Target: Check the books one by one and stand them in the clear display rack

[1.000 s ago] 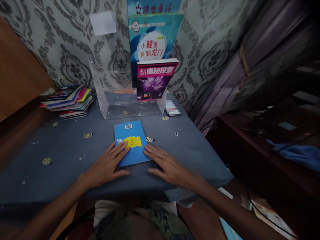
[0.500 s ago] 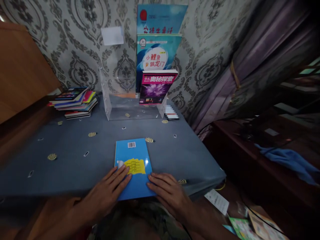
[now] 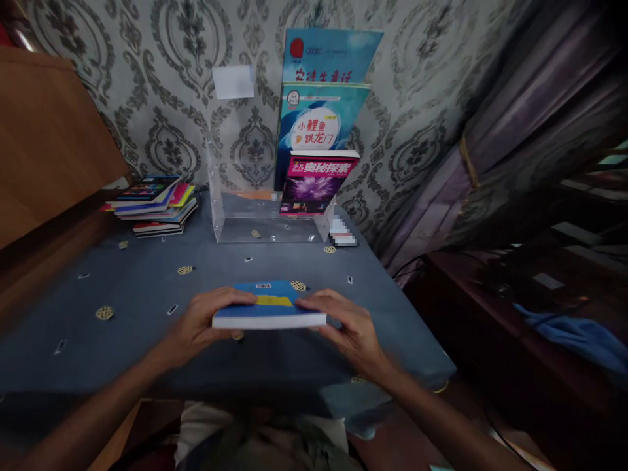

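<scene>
A blue book (image 3: 275,313) with a yellow patch and a barcode on its upper face is raised at its near end, its white page edge turned toward me. On its left side my left hand (image 3: 210,317) grips it, fingers on top and thumb below. Likewise my right hand (image 3: 346,324) is closed on the right side. Whether the far end of the book touches the table cannot be made out. Beyond it stands a clear acrylic rack (image 3: 267,229). A purple-and-pink book (image 3: 316,186) leans in its front tier, with a teal book (image 3: 314,127) and a blue-green book (image 3: 331,59) behind.
A stack of books (image 3: 157,203) lies at the table's back left. The table (image 3: 147,340) has a grey-blue cloth with pineapple prints. A small pixelated item (image 3: 343,232) lies right of the rack. Blue cloth (image 3: 574,337) rests on dark furniture at right.
The blue book, flat near the table's front edge before, has its near end lifted and sits farther forward. Both hands have gone from resting on it to gripping its sides. The camera view shifted slightly.
</scene>
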`<state>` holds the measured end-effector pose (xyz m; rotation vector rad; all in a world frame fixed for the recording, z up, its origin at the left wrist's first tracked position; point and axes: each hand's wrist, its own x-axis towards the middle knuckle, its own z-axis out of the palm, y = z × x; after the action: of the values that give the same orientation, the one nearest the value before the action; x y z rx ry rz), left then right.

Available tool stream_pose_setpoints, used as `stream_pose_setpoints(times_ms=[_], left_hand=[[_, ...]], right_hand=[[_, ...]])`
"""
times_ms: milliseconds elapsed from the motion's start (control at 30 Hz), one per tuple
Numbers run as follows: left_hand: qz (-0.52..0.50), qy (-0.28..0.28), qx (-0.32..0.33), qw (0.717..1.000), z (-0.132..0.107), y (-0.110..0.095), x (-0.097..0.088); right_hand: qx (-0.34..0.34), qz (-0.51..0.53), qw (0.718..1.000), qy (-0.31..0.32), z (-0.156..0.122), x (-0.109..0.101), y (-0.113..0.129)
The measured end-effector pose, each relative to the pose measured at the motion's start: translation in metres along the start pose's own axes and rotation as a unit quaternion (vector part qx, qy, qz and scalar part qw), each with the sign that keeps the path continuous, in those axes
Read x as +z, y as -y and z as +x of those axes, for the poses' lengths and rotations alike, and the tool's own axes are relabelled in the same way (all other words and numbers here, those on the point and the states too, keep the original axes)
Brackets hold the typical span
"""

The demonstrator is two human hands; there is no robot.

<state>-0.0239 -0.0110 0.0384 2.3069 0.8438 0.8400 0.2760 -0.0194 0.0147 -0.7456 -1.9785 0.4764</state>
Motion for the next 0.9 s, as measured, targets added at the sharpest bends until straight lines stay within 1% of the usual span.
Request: stream_pose_setpoints(times_ms=[67,133,167,200,267,367,433,500,533,567,600,667,733,800,833,900], left_hand=[[-0.061,-0.037,-0.068,0.995,0.015,0.012,0.003],[-0.099,-0.092,-0.116,0.984,0.027,0.031,0.012],[-0.109,-0.117,-0.127,0.979,0.032,0.041,0.017],[-0.119,-0.129,-0.141,0.974,0.037,0.051,0.021],[-0.136,-0.159,-0.156,0.965,0.046,0.065,0.025],[-0.185,-0.212,-0.176,0.943,0.060,0.072,0.024],[-0.247,-0.221,-0.200,0.922,0.065,0.072,0.022],[-0.297,-0.195,-0.237,0.904,0.066,0.073,0.023],[-0.302,-0.171,-0.259,0.901,0.065,0.075,0.023],[-0.287,-0.145,-0.281,0.904,0.062,0.077,0.023],[-0.250,-0.120,-0.301,0.912,0.060,0.079,0.022],[-0.120,-0.077,-0.321,0.936,0.055,0.083,0.019],[0.038,-0.041,-0.316,0.947,0.052,0.084,0.013],[0.174,-0.004,-0.309,0.935,0.051,0.080,0.008],[0.224,0.013,-0.312,0.923,0.051,0.077,0.006],[0.292,0.032,-0.318,0.901,0.051,0.073,0.005]], right_hand=[[0.070,0.003,0.998,-0.011,0.010,0.008,-0.018],[0.118,0.008,0.993,-0.009,0.018,0.017,-0.039],[0.135,0.017,0.991,-0.009,0.022,0.022,-0.048],[0.153,0.029,0.988,-0.008,0.026,0.026,-0.055],[0.182,0.058,0.982,-0.008,0.037,0.032,-0.064],[0.212,0.112,0.971,-0.017,0.055,0.036,-0.066],[0.238,0.155,0.959,-0.011,0.062,0.038,-0.067],[0.276,0.187,0.943,0.007,0.063,0.041,-0.072],[0.296,0.192,0.935,0.020,0.061,0.042,-0.075],[0.317,0.188,0.929,0.038,0.059,0.042,-0.078],[0.335,0.172,0.924,0.060,0.055,0.043,-0.081],[0.359,0.112,0.921,0.098,0.049,0.043,-0.083],[0.362,0.043,0.924,0.113,0.045,0.041,-0.082],[0.352,-0.003,0.929,0.113,0.043,0.038,-0.080],[0.346,-0.014,0.931,0.114,0.043,0.038,-0.080],[0.325,-0.038,0.939,0.106,0.044,0.038,-0.080]])
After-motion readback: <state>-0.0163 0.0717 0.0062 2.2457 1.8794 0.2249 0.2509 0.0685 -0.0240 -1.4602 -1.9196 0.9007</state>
